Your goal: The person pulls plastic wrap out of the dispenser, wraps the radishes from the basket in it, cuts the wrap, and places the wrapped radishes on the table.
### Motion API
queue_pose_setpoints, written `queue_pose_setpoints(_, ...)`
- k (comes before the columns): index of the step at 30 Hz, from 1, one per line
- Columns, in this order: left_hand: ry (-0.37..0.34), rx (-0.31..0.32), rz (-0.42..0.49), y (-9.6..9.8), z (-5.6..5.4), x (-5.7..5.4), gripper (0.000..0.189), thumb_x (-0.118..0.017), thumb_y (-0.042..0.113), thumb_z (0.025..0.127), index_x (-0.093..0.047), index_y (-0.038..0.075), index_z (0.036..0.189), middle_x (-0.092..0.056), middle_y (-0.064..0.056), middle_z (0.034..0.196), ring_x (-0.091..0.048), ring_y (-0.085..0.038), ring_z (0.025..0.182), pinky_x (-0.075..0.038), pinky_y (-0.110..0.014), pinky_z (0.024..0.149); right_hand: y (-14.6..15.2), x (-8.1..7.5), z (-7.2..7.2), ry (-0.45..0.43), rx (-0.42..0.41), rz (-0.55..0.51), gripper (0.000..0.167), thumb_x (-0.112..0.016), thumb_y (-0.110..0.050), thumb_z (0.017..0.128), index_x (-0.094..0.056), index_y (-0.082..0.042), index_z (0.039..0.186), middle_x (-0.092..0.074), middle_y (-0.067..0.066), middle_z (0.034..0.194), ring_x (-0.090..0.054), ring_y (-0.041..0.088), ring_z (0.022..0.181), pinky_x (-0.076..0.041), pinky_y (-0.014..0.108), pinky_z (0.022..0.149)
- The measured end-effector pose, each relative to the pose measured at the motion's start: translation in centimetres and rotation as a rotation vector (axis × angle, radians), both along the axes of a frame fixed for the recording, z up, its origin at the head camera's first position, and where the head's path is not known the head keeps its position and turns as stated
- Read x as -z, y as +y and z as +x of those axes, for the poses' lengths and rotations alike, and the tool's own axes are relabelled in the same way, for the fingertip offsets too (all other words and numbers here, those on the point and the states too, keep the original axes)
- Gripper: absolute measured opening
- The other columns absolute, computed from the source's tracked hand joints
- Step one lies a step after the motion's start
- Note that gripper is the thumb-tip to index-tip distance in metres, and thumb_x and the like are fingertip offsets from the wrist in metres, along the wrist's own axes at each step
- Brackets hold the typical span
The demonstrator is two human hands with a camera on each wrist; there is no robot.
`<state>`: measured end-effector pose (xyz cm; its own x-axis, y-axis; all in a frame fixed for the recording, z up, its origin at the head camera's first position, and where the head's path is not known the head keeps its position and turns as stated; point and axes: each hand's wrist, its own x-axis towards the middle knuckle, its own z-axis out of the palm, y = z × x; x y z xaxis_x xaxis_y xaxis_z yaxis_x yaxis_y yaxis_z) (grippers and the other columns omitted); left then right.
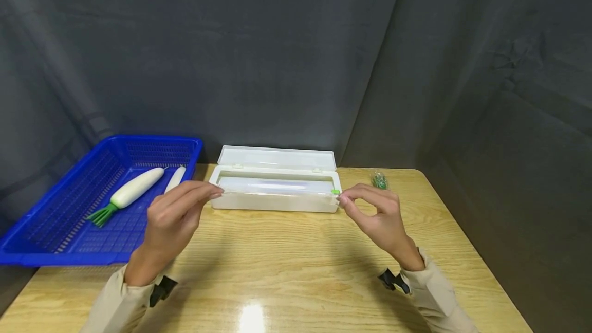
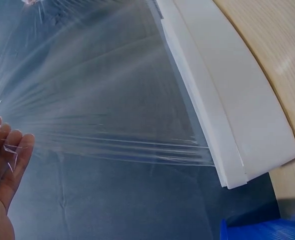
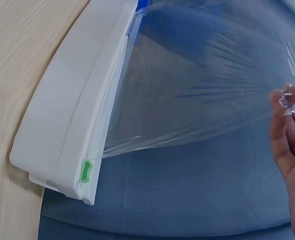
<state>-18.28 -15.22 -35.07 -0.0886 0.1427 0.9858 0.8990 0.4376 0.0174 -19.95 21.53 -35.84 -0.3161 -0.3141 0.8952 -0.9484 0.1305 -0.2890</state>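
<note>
Clear plastic wrap stretches taut between both hands and the white wrap dispenser box, whose lid stands open at the back. My left hand pinches one corner of the film, seen bunched at the fingertips in the left wrist view. The other corner is pinched by my right hand, with a crumpled bit of film between thumb and fingers in the right wrist view. Inside the box lies the wrap roll. A green slide cutter sits at the right end of the box's front edge.
A blue plastic basket at the left holds a white radish with green stems and another white piece, partly hidden by the left hand. A small green bundle in clear wrapping lies on the wooden table at back right. Dark curtains stand behind.
</note>
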Motion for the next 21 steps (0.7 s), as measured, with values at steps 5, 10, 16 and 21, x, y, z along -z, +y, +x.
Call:
queue_pose_setpoints(5, 0.007, -0.002, -0.003, 0.10, 0.21, -0.27, 0.034, -0.060, 0.013, 0.107, -0.079, -0.006, 0.086, -0.074, -0.013, 0.078, -0.071, -0.022, 0.070, -0.054, -0.013, 0.079, -0.16, 0.04, -0.05, 0.002, 0.010, -0.020, 0.022, -0.067, -0.011, 0.103, -0.075, 0.006, 0.091, -0.073, 0.016, 0.082, -0.070, 0.013, 0.078, -0.056, 0.018, 0.080)
queue_pose_setpoints(10, 0.000, -0.019, -0.001, 0.12, 0.53, -0.51, 0.034, -0.060, 0.013, 0.108, -0.079, -0.005, 0.087, -0.074, -0.013, 0.079, -0.071, -0.022, 0.071, -0.054, -0.014, 0.080, -0.14, -0.10, 0.17, -0.037, 0.003, -0.036, 0.021, -0.068, -0.009, 0.102, -0.074, 0.007, 0.091, -0.073, 0.016, 0.082, -0.069, 0.011, 0.079, -0.055, 0.017, 0.079)
queue_pose_setpoints(16, -0.005, -0.035, 0.014, 0.27, 0.82, -0.71, 0.034, -0.061, 0.015, 0.107, -0.080, -0.005, 0.087, -0.075, -0.012, 0.079, -0.070, -0.021, 0.071, -0.053, -0.012, 0.078, -0.07, -0.35, 0.40, -0.050, -0.018, -0.037, 0.016, -0.069, -0.006, 0.101, -0.074, 0.006, 0.091, -0.073, 0.017, 0.084, -0.070, 0.011, 0.083, -0.055, 0.018, 0.081)
queue_pose_setpoints(21, -0.009, -0.034, 0.008, 0.25, 1.01, -0.97, 0.033, -0.062, 0.015, 0.107, -0.080, -0.005, 0.088, -0.075, -0.012, 0.079, -0.070, -0.020, 0.071, -0.052, -0.013, 0.077, -0.05, -0.44, 0.43, -0.048, -0.024, -0.043, 0.020, -0.069, -0.011, 0.102, -0.074, 0.006, 0.092, -0.074, 0.017, 0.084, -0.070, 0.011, 0.084, -0.055, 0.018, 0.082)
